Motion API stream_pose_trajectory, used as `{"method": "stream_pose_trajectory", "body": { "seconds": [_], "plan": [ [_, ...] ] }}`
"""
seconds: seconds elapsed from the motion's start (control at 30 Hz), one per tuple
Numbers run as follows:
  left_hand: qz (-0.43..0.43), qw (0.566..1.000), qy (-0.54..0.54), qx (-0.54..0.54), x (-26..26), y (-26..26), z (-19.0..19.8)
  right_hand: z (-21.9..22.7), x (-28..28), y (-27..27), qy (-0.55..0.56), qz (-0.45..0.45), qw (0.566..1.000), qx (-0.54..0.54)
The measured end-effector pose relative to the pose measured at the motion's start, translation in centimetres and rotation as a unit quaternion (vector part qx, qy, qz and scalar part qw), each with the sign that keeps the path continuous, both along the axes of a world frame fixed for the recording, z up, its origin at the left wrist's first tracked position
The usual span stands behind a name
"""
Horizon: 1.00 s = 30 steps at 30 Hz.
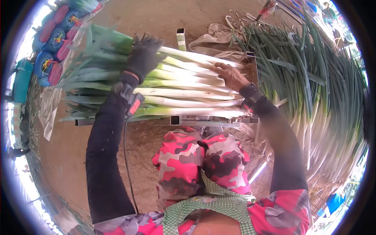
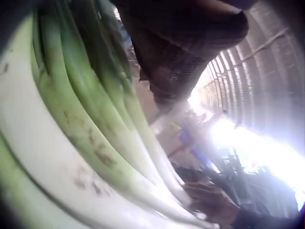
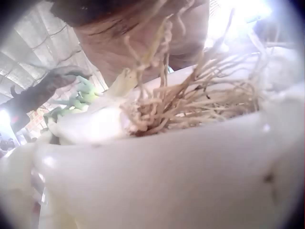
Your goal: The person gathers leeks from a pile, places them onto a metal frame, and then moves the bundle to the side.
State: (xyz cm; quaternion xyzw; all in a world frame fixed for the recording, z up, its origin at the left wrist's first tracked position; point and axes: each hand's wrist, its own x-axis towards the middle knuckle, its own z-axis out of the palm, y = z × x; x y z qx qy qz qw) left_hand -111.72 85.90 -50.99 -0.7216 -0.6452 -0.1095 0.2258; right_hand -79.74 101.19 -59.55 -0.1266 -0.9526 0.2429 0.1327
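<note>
While the gloved left hand (image 1: 143, 58) sits at 11 o'clock in head view, back up, fingers spread, released, right hand (image 1: 231, 76) at 1–2 o'clock, fingers bent over white leeks (image 1: 184, 92), grip can't tell, leeks centred near 11 on metal frame (image 1: 217, 125).

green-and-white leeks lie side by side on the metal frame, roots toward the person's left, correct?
No: the green-and-white leeks do lie side by side on the metal frame, but the head view shows roots toward the person's right.
</note>
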Motion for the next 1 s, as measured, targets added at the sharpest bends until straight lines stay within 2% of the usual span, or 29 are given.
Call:
{"method": "stream_pose_trajectory", "body": {
  "seconds": [0.07,0.17,0.2,0.23,0.3,0.33,0.43,0.47,0.57,0.6,0.73,0.83,0.87,0.9,0.97,1.0],
  "plan": [
    [0.031,0.993,-0.044,-0.104,-1.9,0.4,-1.1,0.9,0.7,0.8,0.02,0.011,0.999,-0.025],
    [0.024,0.987,0.027,-0.154,-0.6,0.3,-0.6,1.0,2.2,1.9,-0.034,-0.011,0.999,-0.007],
    [0.0,0.987,0.013,-0.158,0.2,0.0,-0.4,-0.9,3.1,2.8,-0.037,-0.004,0.997,0.062],
    [0.014,0.984,0.025,-0.173,1.2,-0.4,0.1,-2.9,4.1,3.8,-0.037,-0.001,0.991,0.132],
    [0.045,0.977,0.047,-0.203,3.3,-1.6,1.1,-0.8,5.1,3.0,-0.036,-0.034,0.998,0.029],
    [0.041,0.984,0.056,-0.166,3.9,-2.4,1.1,-0.5,5.4,2.1,-0.033,-0.069,0.997,0.025],
    [0.011,0.99,0.059,-0.126,3.2,-3.0,1.9,0.5,5.0,-0.2,-0.011,-0.096,0.985,0.143],
    [0.047,0.988,0.022,-0.147,3.1,-2.7,2.7,0.9,4.0,-0.5,0.018,-0.088,0.99,0.107],
    [0.123,0.977,-0.053,-0.169,-1.1,-0.7,1.8,2.2,-0.8,-0.8,-0.019,-0.121,0.991,0.05],
    [0.069,0.991,-0.046,-0.107,-2.2,-0.7,1.7,1.4,-2.6,-0.5,-0.01,-0.119,0.992,0.037],
    [0.052,0.995,-0.089,-0.009,-3.8,-0.5,-0.6,-0.8,-6.1,0.2,0.0,-0.113,0.989,0.1],
    [0.077,0.993,-0.094,-0.012,-2.6,-1.1,-0.3,0.0,-5.3,0.1,-0.004,-0.066,0.989,0.129],
    [0.086,0.992,-0.091,-0.029,-2.1,-1.0,0.3,0.7,-5.0,0.4,-0.048,-0.067,0.988,0.131],
    [0.077,0.995,-0.042,-0.037,-1.7,-0.7,0.9,1.4,-4.8,0.5,-0.093,-0.068,0.984,0.133],
    [0.057,0.995,0.053,-0.055,-0.6,0.3,2.2,2.2,-3.3,1.3,-0.035,-0.055,0.988,0.14],
    [0.021,0.997,0.073,0.017,-0.1,1.1,2.7,1.8,-2.3,1.9,-0.053,-0.049,0.989,0.129]
  ]
}}
